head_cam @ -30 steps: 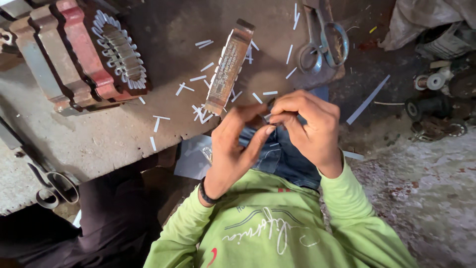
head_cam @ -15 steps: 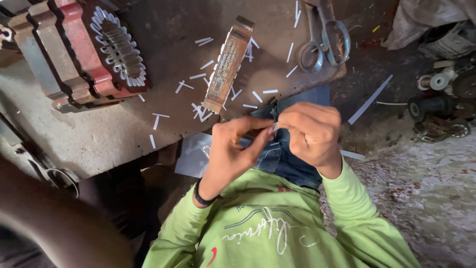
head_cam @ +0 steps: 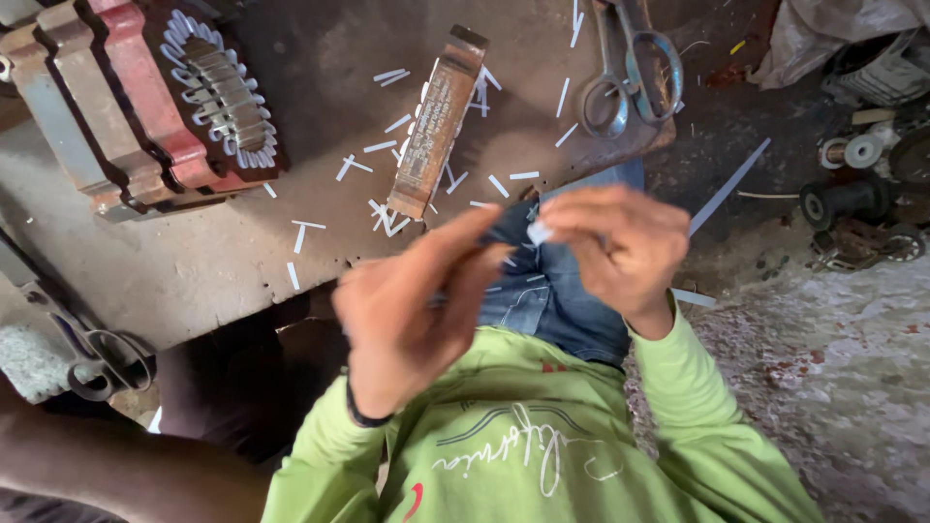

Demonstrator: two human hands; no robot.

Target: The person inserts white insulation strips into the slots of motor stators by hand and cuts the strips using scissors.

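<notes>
While the stator (head_cam: 165, 97) sits at ten o'clock, both hands work a paper slip over the lap.

Since half a second ago the left hand (head_cam: 407, 315) has drawn lower and nearer the camera, fingers together and stretched toward two o'clock, ending just beside the slip (head_cam: 539, 231). The right hand (head_cam: 620, 242) has its fingertips clamped on that white slip. The metal bar (head_cam: 434, 124) and scissors (head_cam: 630, 68) lie unmoved at twelve and one o'clock.

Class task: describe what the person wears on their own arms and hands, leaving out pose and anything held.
Both arms have long lime-green sleeves. The left hand is bare, with a thin dark band at the wrist. The right hand is bare too; no gloves or rings visible.
</notes>
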